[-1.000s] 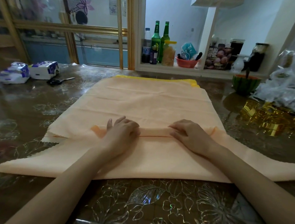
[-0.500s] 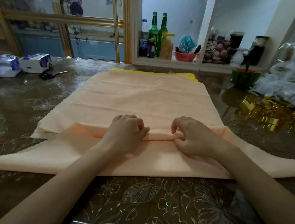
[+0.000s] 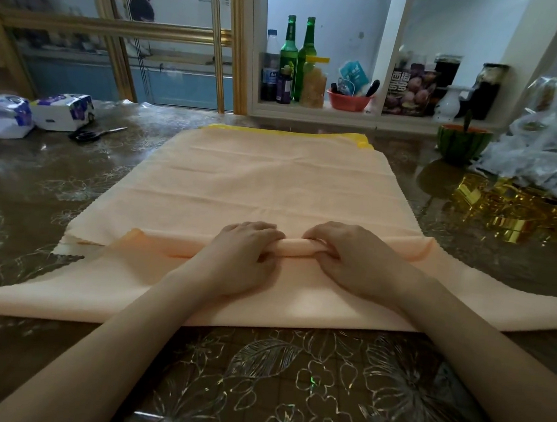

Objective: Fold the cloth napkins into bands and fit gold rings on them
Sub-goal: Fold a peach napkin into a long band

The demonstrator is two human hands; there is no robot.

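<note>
Leftmost, two wrapped tissue packs (image 3: 62, 111) carry blue print too blurred to read. At the middle of the table (image 3: 287, 396) the peach napkin (image 3: 272, 183) lies spread flat. The left hand (image 3: 243, 255) and right hand (image 3: 350, 261) curl their fingers round its rolled near edge. Behind, a red bowl (image 3: 349, 102) holds packets and a dark handle. Rightmost, loose gold rings (image 3: 513, 211) lie heaped.

1. Only the arms show, from mid-forearm to fingertips.
2. Left forearm (image 3: 124, 342): bare along its whole visible length, slim, smooth, narrowing toward the wrist.
3. Right forearm (image 3: 477, 346): bare likewise, same slim build.
4. Left hand (image 3: 242, 258): bare, small, knuckles showing as soft ridges.
5. Right hand (image 3: 353, 261): bare, matching the left. Nails too small to make out on either hand.
</note>
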